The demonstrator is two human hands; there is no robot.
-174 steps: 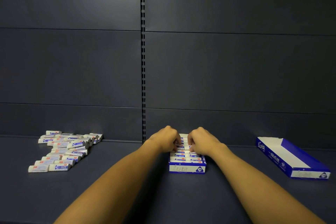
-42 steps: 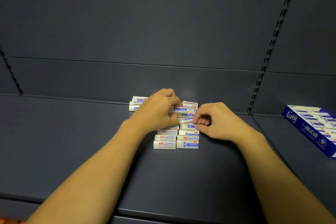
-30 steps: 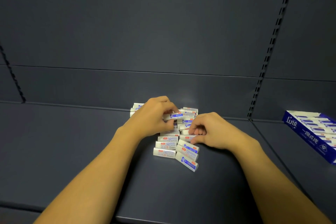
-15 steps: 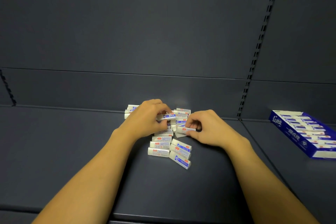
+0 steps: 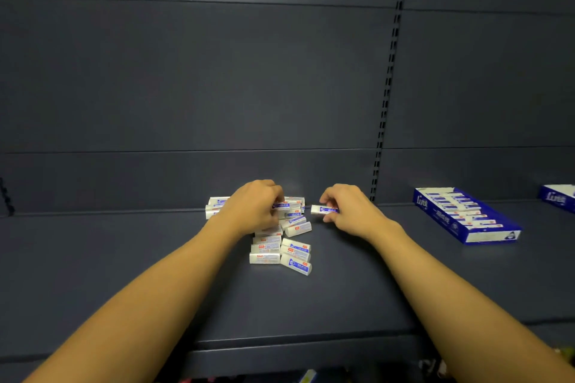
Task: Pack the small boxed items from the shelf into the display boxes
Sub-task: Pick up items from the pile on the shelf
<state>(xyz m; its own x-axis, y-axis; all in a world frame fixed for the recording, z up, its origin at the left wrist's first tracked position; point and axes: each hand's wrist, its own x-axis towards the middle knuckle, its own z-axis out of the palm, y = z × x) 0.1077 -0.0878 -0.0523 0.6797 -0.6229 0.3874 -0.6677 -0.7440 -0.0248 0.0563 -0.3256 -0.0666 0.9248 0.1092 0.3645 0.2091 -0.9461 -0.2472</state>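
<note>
Head view: the right hand (image 5: 351, 211) pinches one small boxed item (image 5: 323, 210), lifted just left of its fingertips. The left hand (image 5: 253, 208) curls round another atop the pile (image 5: 281, 242) beneath it. Best gather several aligned, then carry them to the filled display box (image 5: 466, 216) far right on the shelf (image 5: 342, 298).

This is a shop, shown by the dark metal retail shelf (image 5: 311, 305) with a panelled back wall (image 5: 217, 78) and a slotted upright (image 5: 387, 93) for hanging shelves. Many identical small boxed items (image 5: 281, 250) lie loose under and beside the left grip (image 5: 253, 211). Well to the right of the right grip (image 5: 348, 211) sits a blue printed display box (image 5: 466, 218) filled with the same goods.
</note>
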